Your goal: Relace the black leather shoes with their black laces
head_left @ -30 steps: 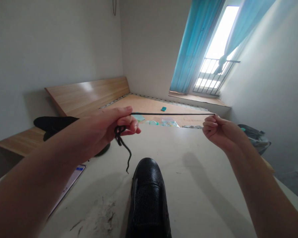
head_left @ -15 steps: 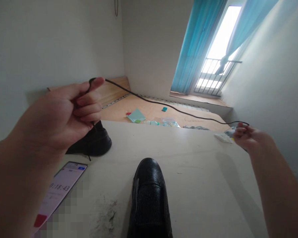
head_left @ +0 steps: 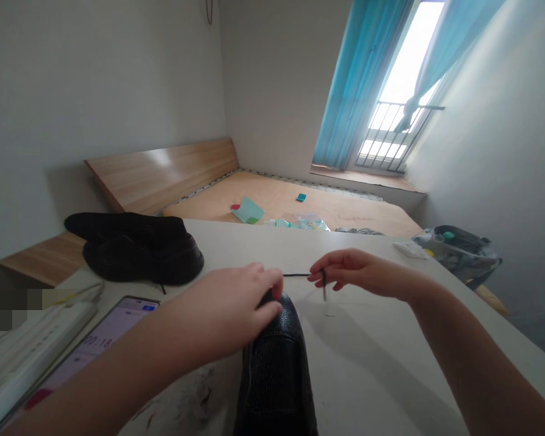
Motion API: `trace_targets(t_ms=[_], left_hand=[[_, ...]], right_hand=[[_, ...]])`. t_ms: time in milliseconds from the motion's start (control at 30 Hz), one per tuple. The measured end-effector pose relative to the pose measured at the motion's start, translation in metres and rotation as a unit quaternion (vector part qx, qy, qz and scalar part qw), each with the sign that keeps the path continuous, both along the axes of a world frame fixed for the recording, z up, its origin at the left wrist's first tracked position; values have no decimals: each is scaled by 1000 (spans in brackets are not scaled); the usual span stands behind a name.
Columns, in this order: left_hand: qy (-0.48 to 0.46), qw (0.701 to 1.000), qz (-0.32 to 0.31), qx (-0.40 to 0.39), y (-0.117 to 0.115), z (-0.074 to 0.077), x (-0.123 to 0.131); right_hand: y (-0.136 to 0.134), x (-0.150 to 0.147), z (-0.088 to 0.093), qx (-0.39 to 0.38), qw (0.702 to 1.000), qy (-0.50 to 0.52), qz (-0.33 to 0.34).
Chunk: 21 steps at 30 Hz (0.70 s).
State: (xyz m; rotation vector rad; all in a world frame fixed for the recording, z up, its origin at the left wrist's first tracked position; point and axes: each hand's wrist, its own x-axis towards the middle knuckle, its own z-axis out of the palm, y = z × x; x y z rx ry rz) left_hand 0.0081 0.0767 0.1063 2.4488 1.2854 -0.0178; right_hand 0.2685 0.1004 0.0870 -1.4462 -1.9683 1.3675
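Now the lace point(head_left: 295, 275) has dropped low near the shoe point(head_left: 277, 375), bringing both within reach — right hand point(head_left: 352, 269) pinching it, left hand point(head_left: 236, 309) half-curled, its grip I can't tell.

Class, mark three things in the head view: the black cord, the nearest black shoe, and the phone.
Black cord point(head_left: 296, 275): head view, on its straight, level stretch.
Nearest black shoe point(head_left: 277, 376): head view, on its textured top.
Phone point(head_left: 93, 351): head view, on its lit screen.
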Motion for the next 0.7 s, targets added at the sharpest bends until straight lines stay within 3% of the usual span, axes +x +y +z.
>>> trace_targets(t_ms=[67,233,367,700], left_hand=[[-27,998,-48,-38,-8,-7,13],[-55,998,-19,-33,-11,-23,30],[-56,995,-28,-76,-3,-24,29],[-52,988,-22,-146,1,-21,27]], right_hand=[[-8,-12,1,11,996,-77,38],[-23,-20,10,38,970,-206,119],[-30,-22,16,84,956,-231,162],[-37,-41,14,56,936,-279,208]])
